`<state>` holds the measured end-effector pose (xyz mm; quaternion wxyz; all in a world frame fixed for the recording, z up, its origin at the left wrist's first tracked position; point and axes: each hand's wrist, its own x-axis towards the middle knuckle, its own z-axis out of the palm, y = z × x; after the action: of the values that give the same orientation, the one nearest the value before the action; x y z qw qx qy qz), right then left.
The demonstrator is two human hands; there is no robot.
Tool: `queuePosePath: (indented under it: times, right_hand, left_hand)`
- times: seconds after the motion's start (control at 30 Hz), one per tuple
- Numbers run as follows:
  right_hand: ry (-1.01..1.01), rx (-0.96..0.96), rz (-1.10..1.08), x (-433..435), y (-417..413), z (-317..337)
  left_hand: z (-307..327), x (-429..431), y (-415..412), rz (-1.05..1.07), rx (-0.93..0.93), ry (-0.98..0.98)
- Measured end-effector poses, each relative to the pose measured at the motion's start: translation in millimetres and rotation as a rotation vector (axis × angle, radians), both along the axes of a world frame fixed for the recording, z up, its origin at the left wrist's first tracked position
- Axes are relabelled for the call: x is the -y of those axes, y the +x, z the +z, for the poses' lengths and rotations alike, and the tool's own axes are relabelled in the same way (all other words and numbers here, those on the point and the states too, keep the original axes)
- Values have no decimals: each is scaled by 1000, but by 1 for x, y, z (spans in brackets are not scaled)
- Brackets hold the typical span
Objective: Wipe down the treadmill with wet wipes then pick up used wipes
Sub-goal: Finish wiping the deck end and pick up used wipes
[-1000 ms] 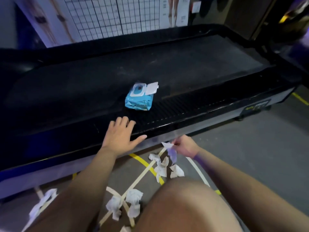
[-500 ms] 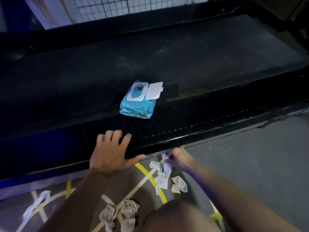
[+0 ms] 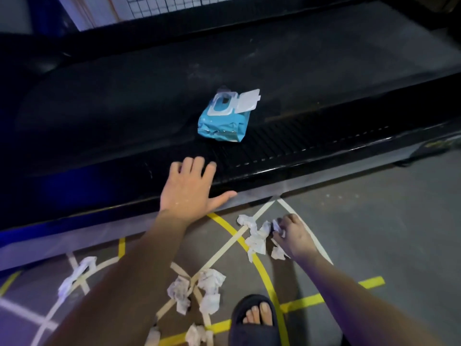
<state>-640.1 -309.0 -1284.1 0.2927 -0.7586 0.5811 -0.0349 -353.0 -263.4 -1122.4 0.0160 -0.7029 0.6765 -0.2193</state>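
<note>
Your left hand (image 3: 192,188) is lying flat on the treadmill (image 3: 274,156) edge. Your right hand (image 3: 294,236) is pinching one used wipe (image 3: 276,224) on the floor (image 3: 374,221). One wipes pack (image 3: 222,121) is sitting on the belt. About eight crumpled wipes (image 3: 210,280) are lying on the floor, and the heap beside your right hand is hard to count.

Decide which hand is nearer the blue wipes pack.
Left. The left hand rests on the treadmill edge, just short of the pack; the right hand pinches a used wipe on the floor.

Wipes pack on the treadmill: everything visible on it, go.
The wipes pack is a soft, crinkled blue plastic pouch with a white rigid dispenser frame on top; its flip lid is swung open to the right. It lies flat where the treadmill belt meets the ribbed side rail. Nothing else touches it.
</note>
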Motion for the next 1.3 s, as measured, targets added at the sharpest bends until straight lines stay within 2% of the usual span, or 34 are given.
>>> queuePosePath:
  times: [0.13,0.23,0.27,0.37,0.43,0.63,0.7,0.83,0.9,1.0,1.07,1.13,1.2,1.27,1.3]
  right_hand:
    - [15,-113,-79,-16,-10,-15]
    - [16,-269,-11,-28,-15,-16]
    - [35,-246,-37,-32,-15,-18]
    - [75,19,-128,-42,-4,-24]
    - [204,123,-117,-46,7,-20]
    - [100,153,8,-24,26,-22]
    - [26,95,175,-14,34,-24]
    - [-37,-264,524,-9,57,-29]
    - [-60,-342,616,-11,64,-34]
    - [-17,-136,528,-17,62,-46]
    - [46,105,319,-27,63,-42]
    - [164,203,210,-41,69,-31]
    - [164,195,274,-58,78,-16]
    - [44,104,491,-77,84,-12]
    - [103,83,613,-87,91,-14]
  left_hand:
    - [-6,-4,-4,13,-12,-52]
    - [-11,-3,-4,25,11,-98]
    - [-13,-3,-4,20,15,-120]
    - [-20,-3,-3,1,24,-191]
    - [-22,-3,-4,-13,39,-232]
    - [-24,-3,-4,-19,53,-299]
    - [-26,-3,-4,-30,61,-323]
    - [-26,-2,-4,-42,71,-338]
    - [-26,-2,-5,-40,69,-337]
    - [-24,-3,-5,-31,37,-331]
    - [-21,-5,-7,-22,-2,-302]
    - [-18,-7,-7,-19,-48,-239]
    - [-16,-12,-5,-59,-112,-196]
    - [-21,-27,-4,-96,-202,-222]
    - [-26,-39,-5,-87,-241,-263]
